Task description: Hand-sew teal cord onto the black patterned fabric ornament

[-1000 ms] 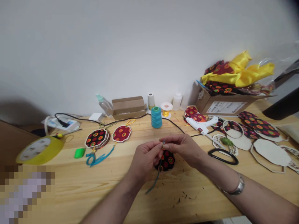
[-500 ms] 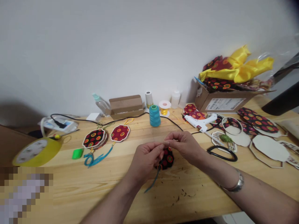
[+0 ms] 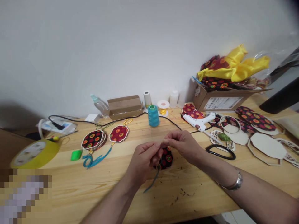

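My left hand [image 3: 146,157] and my right hand [image 3: 181,144] meet fingertip to fingertip, both pinched closed. Whatever lies between the fingertips is too small to make out. Just below them, a dark fabric ornament [image 3: 167,159] with red and orange round motifs is partly covered by my left hand. From its lower edge a teal cord [image 3: 151,183] trails toward me over the wood. Behind the hands stands a cone of teal thread [image 3: 153,116]. To the left lie a red ornament [image 3: 119,133] with a yellow loop and a stack of dark ornaments [image 3: 93,140] with teal cords.
A white glue gun [image 3: 198,119] and black-handled scissors [image 3: 220,152] lie right of my hands, near wooden cutouts [image 3: 268,145]. Fabric fills a cardboard box [image 3: 221,101] at the back right. Yellow tape [image 3: 35,154] and a green object [image 3: 76,155] sit left. A black cable crosses behind.
The whole view has shifted slightly. My hands keep the same fingertip-to-fingertip pinch above the dark ornament, with little visible movement.
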`<state>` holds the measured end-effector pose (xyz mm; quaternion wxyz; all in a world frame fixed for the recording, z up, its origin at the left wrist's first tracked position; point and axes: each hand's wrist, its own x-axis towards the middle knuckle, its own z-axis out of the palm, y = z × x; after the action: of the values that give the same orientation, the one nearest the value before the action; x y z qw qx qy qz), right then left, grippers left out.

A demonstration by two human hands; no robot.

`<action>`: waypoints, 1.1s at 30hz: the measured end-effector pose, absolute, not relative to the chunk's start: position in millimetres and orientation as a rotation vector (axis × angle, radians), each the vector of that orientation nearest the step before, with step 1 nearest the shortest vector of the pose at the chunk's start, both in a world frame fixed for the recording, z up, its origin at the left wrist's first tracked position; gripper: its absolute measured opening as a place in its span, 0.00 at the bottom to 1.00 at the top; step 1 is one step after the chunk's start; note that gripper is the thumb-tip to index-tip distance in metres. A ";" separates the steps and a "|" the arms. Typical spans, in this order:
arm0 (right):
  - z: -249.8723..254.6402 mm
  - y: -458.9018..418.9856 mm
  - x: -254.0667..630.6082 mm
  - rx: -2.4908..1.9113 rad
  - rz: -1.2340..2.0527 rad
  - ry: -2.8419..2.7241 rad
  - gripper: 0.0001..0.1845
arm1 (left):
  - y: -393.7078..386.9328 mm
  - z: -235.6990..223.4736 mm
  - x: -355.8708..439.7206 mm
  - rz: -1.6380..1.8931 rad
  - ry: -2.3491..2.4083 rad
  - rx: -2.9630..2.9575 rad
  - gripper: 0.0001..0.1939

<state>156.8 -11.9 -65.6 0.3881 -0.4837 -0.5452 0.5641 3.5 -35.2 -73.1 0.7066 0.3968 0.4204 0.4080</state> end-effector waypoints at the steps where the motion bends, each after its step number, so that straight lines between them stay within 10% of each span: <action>1: -65.8 -12.0 157.0 -1.231 1.434 -1.388 0.09 | -34.8 -73.5 3.5 0.907 0.935 0.884 0.15; 14: -68.7 -11.8 156.1 -1.239 1.296 -1.500 0.09 | -32.7 -75.8 4.8 0.888 1.069 0.972 0.13; 22: -71.3 -19.7 160.3 -0.949 0.367 -1.779 0.05 | -31.4 -78.0 2.7 0.966 1.082 0.916 0.12; 33: -79.3 -19.7 157.8 -1.025 0.462 -1.896 0.06 | -32.1 -77.2 1.8 0.944 1.102 0.986 0.14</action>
<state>157.8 -19.7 -79.3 0.4516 -0.4147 -0.7675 0.1871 1.8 -32.1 -77.2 0.6395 0.4320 0.4830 0.4136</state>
